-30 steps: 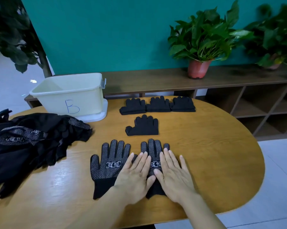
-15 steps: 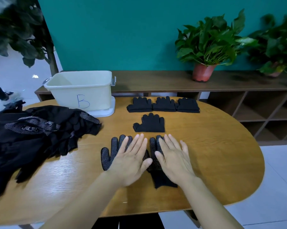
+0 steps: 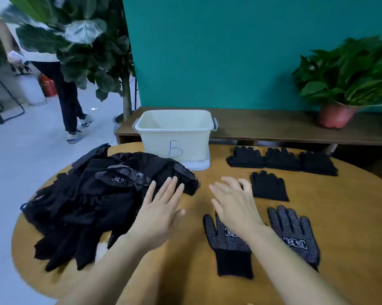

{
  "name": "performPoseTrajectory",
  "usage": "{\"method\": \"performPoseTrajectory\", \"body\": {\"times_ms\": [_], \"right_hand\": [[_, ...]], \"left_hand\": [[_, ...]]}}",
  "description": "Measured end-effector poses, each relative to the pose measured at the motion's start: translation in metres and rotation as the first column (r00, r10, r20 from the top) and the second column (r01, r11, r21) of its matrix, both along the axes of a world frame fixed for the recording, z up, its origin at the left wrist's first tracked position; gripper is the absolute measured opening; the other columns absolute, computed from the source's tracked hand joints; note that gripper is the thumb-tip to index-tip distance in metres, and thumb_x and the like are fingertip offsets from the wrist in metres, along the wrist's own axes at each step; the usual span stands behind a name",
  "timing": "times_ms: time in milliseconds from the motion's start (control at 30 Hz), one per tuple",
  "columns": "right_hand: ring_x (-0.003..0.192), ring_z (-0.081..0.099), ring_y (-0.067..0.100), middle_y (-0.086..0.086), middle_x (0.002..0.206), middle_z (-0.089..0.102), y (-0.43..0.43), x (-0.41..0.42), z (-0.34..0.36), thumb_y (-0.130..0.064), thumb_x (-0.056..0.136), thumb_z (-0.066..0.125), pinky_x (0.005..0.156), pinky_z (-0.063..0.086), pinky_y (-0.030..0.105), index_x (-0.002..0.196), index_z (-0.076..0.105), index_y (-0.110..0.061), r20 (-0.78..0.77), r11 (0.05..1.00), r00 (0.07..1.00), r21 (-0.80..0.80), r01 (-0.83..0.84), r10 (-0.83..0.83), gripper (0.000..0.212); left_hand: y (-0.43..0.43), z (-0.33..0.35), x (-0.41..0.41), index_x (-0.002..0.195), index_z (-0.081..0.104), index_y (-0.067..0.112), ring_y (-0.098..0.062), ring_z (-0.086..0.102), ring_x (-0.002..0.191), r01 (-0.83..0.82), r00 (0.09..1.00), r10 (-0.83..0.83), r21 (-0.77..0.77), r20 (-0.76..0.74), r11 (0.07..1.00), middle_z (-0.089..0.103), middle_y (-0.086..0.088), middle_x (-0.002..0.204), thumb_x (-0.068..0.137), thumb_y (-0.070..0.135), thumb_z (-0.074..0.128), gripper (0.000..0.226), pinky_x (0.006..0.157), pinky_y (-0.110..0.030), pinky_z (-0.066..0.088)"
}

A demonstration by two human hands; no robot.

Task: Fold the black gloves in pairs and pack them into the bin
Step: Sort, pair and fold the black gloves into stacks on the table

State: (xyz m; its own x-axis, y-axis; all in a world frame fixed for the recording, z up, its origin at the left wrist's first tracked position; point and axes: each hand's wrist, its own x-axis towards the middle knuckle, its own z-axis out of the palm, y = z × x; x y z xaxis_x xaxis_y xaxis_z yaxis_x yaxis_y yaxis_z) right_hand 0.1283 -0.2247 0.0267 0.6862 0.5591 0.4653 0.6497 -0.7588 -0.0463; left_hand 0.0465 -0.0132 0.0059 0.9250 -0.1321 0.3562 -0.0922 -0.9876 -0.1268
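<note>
Two dotted black gloves lie flat, palm side up, near the table's front: one glove [image 3: 227,243] under my right wrist, the other glove [image 3: 295,236] to its right. My right hand [image 3: 234,201] hovers above them, fingers spread and holding nothing. My left hand [image 3: 161,208] reaches with straight fingers to the edge of the loose pile of black gloves [image 3: 93,199] at the left. A folded pair [image 3: 269,187] lies mid-table. Three folded pairs [image 3: 282,160] sit in a row behind it. The cream bin marked B [image 3: 174,137] stands at the back.
The round wooden table [image 3: 339,216] ends close on the right and front. A wooden shelf [image 3: 273,126] with a potted plant [image 3: 339,84] runs behind. A tall leafy plant [image 3: 80,45] and a walking person's legs [image 3: 69,97] are at the back left.
Both hands have lifted off the two flat gloves and moved left, the left one reaching the loose pile. The view has swung to the left.
</note>
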Motion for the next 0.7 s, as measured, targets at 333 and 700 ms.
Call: {"method": "performPoseTrajectory", "body": {"times_ms": [333,700], "right_hand": [[0.105,0.06,0.024,-0.005,0.078,0.073,0.108,0.065,0.007,-0.02,0.083,0.072,0.092,0.021,0.036,0.083,0.072,-0.022,-0.022,0.996,0.996,0.034,-0.085,0.086,0.002],[0.11,0.054,0.025,-0.01,0.081,0.064,0.201,0.099,-0.011,-0.023,0.082,0.065,0.092,0.025,0.041,0.078,0.069,-0.026,-0.065,0.957,0.969,-0.155,-0.245,0.237,0.007]], "left_hand": [[0.102,0.007,0.027,0.134,0.061,0.009,-0.024,0.046,0.138,-0.172,0.981,0.179,-0.088,0.077,0.981,0.053,-0.01,0.145,0.098,0.036,0.032,0.053,0.118,-0.042,0.009],[0.15,-0.003,0.044,0.13,0.063,0.012,-0.02,0.048,0.137,-0.191,0.973,0.199,-0.071,0.118,0.979,0.055,-0.006,0.144,0.096,0.033,0.035,0.049,0.114,-0.047,0.017]]}}
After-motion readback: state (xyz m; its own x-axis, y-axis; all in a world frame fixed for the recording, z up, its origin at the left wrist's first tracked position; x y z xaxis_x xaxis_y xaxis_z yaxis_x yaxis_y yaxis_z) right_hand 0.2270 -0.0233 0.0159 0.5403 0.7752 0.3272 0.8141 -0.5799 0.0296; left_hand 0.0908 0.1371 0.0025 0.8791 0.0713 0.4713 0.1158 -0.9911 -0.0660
